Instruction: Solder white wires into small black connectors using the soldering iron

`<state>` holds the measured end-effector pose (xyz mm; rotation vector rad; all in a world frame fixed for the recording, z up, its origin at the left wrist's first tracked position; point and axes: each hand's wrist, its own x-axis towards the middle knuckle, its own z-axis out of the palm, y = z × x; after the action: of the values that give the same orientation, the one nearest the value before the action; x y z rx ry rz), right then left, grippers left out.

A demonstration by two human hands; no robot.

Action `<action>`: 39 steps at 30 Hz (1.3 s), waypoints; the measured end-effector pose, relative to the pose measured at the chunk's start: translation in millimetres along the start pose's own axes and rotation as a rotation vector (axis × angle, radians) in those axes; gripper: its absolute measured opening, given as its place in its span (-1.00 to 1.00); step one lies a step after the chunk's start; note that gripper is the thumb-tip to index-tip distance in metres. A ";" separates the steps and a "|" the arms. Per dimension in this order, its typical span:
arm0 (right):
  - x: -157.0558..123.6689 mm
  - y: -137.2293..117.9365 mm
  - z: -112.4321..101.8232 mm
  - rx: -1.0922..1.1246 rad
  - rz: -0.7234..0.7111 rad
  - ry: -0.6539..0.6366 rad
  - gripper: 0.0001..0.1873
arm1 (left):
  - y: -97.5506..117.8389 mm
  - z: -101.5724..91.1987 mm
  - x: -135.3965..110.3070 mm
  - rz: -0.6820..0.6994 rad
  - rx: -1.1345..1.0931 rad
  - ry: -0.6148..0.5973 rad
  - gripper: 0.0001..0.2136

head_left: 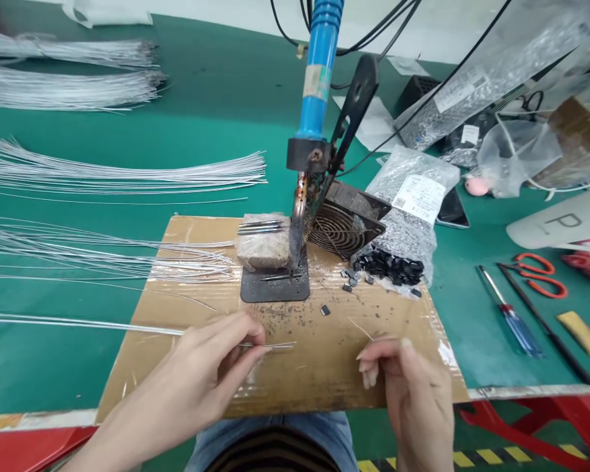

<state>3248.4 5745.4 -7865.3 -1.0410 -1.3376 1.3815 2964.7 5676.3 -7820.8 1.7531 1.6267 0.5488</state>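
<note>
My left hand pinches a thin bundle of silver wires that runs in from the left, their tips poking out past my fingers over the cardboard sheet. My right hand hovers over the cardboard's right part, fingers curled, with a fine strand at its fingertips; whether it grips that strand I cannot tell. Behind my hands a blue-handled soldering iron stands in a metal stand, tip down beside a sponge block. One small black part lies loose on the cardboard.
Bundles of silver wire fan across the green table on the left. A small fan and a plastic bag of black parts sit behind the cardboard. A blue screwdriver, red scissors and a phone lie right.
</note>
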 end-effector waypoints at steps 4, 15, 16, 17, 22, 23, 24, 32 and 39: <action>-1.9 -3.0 16.5 -0.048 0.080 -0.062 -0.74 | 3.6 0.0 -3.5 -0.010 -0.033 0.025 -0.88; 0.3 -23.3 50.2 -0.031 0.277 -0.115 -0.70 | 11.4 -2.1 -6.4 -0.043 -0.054 0.120 -0.88; 0.6 -22.8 51.0 -0.034 0.278 -0.125 -0.69 | 11.2 -1.7 -7.5 -0.061 -0.074 0.118 -0.87; 0.9 -22.4 52.1 -0.039 0.284 -0.126 -0.67 | 11.1 -1.4 -8.5 -0.075 -0.092 0.116 -0.87; 2.9 -21.6 57.6 -0.020 0.285 -0.210 -0.64 | 13.1 -1.3 -7.5 -0.088 -0.135 0.112 -0.85; 3.5 -21.7 58.2 -0.005 0.285 -0.237 -0.65 | 13.9 -1.6 -6.7 -0.085 -0.143 0.109 -0.85; 4.1 -21.9 58.7 0.003 0.283 -0.265 -0.65 | 14.7 -2.0 -6.1 -0.082 -0.147 0.102 -0.84; 7.1 -22.8 69.7 -0.012 0.266 -0.378 -0.83 | 20.4 -6.3 -5.2 -0.083 -0.187 0.012 -0.81; 4.7 -21.3 72.6 -0.087 0.243 -0.335 -0.79 | 21.5 -6.4 -4.1 -0.129 -0.282 -0.035 -0.78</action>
<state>3177.8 5733.6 -7840.2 -1.0919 -1.5629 1.7513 2974.7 5673.6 -7800.5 1.4341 1.5424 0.6482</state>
